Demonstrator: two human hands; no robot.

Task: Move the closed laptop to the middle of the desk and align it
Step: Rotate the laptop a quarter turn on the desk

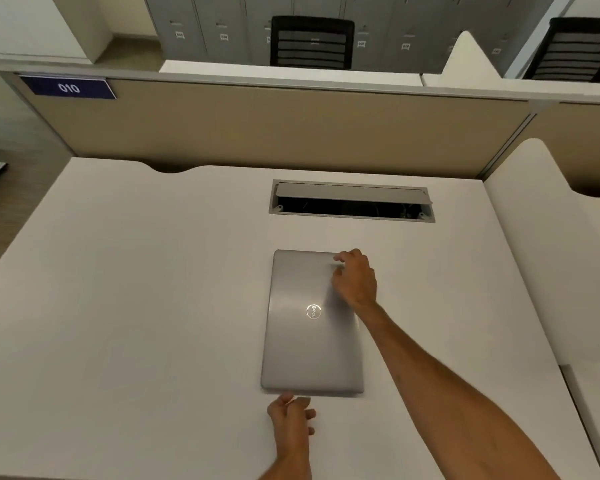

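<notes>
A closed silver laptop (302, 341) with a round logo lies flat on the white desk (136, 289), its long side running away from me. My right hand (355, 277) reaches across and grips the laptop's far right corner with curled fingers. My left hand (291, 419) is at the near edge, fingertips touching the laptop's front rim near its left part. The right forearm covers part of the laptop's right side.
An open cable hatch (352, 202) with a raised grey lid sits in the desk behind the laptop. A beige partition (257, 126) with a blue "010" sign (68, 87) closes the back. A white divider (534, 237) borders the right side. Black chairs (311, 41) stand beyond.
</notes>
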